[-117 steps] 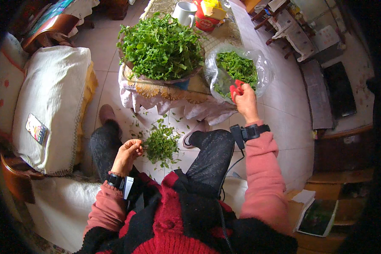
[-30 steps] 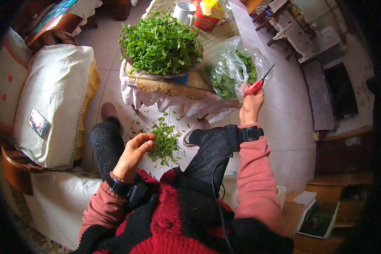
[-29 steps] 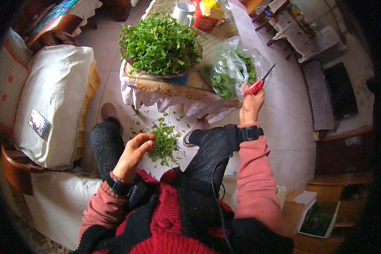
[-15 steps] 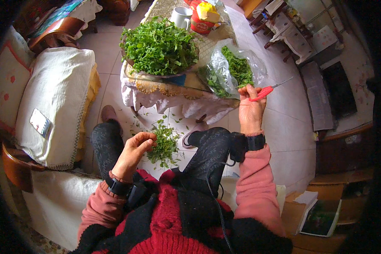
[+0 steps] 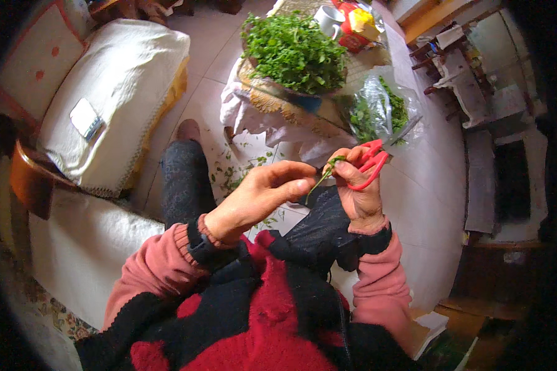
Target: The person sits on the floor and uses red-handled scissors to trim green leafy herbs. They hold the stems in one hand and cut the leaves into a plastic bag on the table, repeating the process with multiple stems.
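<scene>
My right hand [image 5: 358, 191] pinches a small green sprig [image 5: 325, 176] between thumb and fingertips. The same hand also keeps hold of red-handled scissors [image 5: 368, 166], whose blades point away to the upper right. Close beside the sprig's stem is my left hand [image 5: 263, 195], its thumb a little apart from its fingers and nothing visible in it. Beyond the right hand, a clear plastic bag [image 5: 387, 111] of leafy greens lies at the near right corner of the table. A big heap of leafy greens [image 5: 294, 52] sits left of the bag, hiding most of its container.
The low table's cloth [image 5: 272, 127] hangs over its near edge. A white mug [image 5: 329, 21] and a red-and-yellow package [image 5: 358, 28] stand behind the heap. Loose greens [image 5: 232, 176] lie on the floor between my legs. A phone [image 5: 85, 119] rests on the white-covered seat at left.
My right hand has come back from the bag with the sprig and scissors. My left hand has moved up and right to meet it. The whole view has shifted.
</scene>
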The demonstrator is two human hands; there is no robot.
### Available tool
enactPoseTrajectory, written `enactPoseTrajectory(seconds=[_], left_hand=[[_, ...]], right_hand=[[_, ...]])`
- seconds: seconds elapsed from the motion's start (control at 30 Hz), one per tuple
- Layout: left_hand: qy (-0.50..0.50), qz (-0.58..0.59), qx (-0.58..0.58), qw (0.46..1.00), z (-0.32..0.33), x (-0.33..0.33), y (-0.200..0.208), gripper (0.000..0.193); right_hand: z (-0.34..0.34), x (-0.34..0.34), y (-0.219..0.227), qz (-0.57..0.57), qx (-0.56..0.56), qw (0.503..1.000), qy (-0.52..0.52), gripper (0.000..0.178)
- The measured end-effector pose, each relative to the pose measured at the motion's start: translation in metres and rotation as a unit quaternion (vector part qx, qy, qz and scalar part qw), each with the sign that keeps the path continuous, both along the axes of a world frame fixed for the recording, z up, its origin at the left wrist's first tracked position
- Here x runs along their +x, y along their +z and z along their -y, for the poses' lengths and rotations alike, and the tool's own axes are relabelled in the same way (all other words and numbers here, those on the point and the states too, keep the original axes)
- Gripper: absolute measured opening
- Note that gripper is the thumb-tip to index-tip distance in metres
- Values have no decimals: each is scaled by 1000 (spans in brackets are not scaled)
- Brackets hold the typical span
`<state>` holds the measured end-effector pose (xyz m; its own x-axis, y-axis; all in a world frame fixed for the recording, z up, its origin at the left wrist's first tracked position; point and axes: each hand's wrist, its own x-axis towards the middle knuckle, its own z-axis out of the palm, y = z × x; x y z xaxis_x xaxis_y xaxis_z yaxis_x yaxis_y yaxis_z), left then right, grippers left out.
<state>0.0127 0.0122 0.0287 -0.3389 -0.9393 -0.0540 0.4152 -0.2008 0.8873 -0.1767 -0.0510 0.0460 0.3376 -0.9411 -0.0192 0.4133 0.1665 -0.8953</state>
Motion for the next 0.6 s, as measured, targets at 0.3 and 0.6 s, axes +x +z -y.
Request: enactPoseTrajectory(seconds=[0.3, 0.6], left_hand=[[-3, -99, 120, 988, -10, 10, -13, 19], [-11, -161, 151, 975, -11, 25, -20, 19]], right_hand=[[-16, 22, 8, -73, 3, 997, -20, 9], [-3, 15, 4, -215, 10, 974, -65, 9]])
